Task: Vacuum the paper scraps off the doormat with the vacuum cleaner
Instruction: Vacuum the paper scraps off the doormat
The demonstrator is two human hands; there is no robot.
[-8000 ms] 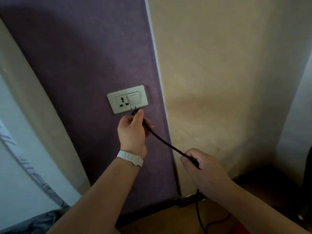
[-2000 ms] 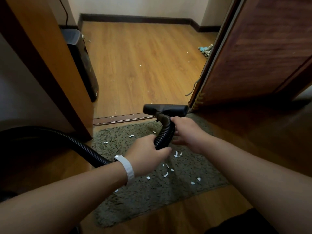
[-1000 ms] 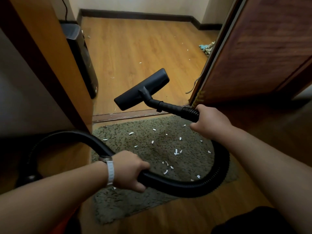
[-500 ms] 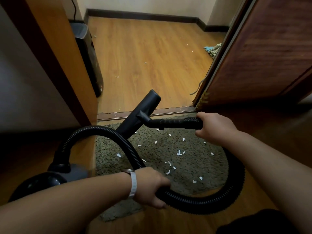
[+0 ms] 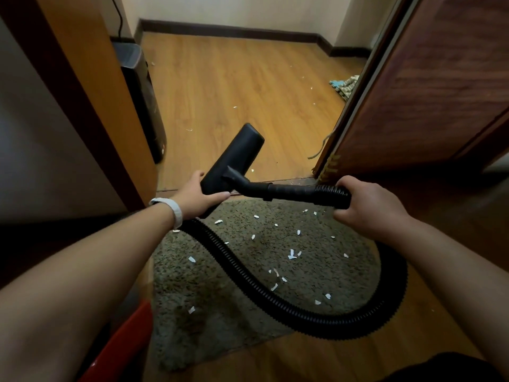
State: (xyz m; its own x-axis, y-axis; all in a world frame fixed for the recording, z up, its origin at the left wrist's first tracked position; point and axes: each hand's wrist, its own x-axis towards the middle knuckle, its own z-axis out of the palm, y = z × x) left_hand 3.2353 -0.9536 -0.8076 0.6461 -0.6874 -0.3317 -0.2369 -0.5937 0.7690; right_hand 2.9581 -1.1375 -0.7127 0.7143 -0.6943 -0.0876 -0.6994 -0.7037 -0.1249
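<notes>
A grey-green shaggy doormat (image 5: 220, 307) lies on the wooden floor with several white paper scraps (image 5: 292, 255) scattered over it. The black vacuum floor head (image 5: 237, 155) hangs tilted in the air above the mat's far edge. My left hand (image 5: 198, 197) grips the near end of that head. My right hand (image 5: 366, 205) grips the ribbed black hose (image 5: 248, 279) where it joins the rigid tube (image 5: 278, 188). The hose loops down across the mat and round to the right. A red part of the vacuum body (image 5: 121, 351) shows at the lower left.
A dark wooden door (image 5: 429, 100) stands open on the right. An orange-brown cabinet side (image 5: 91, 78) and a black appliance (image 5: 140, 97) stand on the left. Beyond the threshold strip (image 5: 275, 183) the wood floor (image 5: 248, 84) carries a few scraps and a rag (image 5: 344, 85).
My left hand has let go of the hose and taken hold of the floor head. The hose has dropped onto the mat. The vacuum body has slid mostly out of view.
</notes>
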